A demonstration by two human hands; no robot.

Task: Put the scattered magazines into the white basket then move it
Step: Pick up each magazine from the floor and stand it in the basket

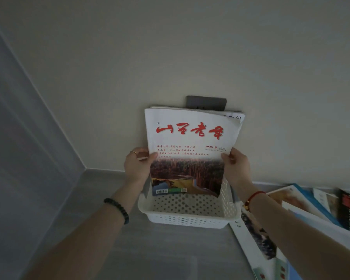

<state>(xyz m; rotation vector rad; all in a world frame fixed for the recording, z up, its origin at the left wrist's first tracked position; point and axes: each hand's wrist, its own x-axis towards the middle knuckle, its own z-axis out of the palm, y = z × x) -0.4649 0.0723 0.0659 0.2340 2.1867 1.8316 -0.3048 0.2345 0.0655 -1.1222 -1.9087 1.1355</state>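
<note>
A white perforated basket sits on the grey floor against the wall. Standing upright in it is a stack of magazines; the front one has a white cover, red brush lettering and a forest photo. My left hand grips the stack's left edge, thumb on the cover. My right hand grips its right edge. More magazines lie scattered on the floor to the right of the basket, under my right forearm.
A dark wall socket plate shows just above the stack. A room corner lies to the left, with a pale wall panel. Bare grey floor stretches in front of the basket.
</note>
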